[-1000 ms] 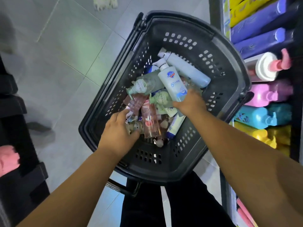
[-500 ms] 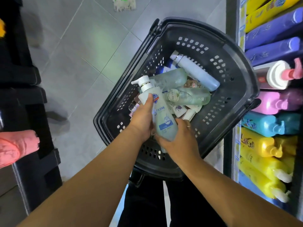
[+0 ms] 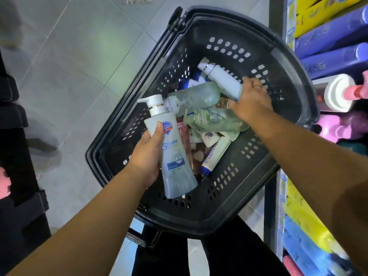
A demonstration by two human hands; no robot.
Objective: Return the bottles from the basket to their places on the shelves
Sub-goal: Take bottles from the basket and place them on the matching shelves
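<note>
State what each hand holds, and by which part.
Left hand grips the pump bottle around its middle; right hand grips the pale blue bottle at its base.

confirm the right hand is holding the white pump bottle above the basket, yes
No: the head view shows the left hand holding the pump bottle above the basket. The right hand grips a pale blue bottle inside it.
</note>
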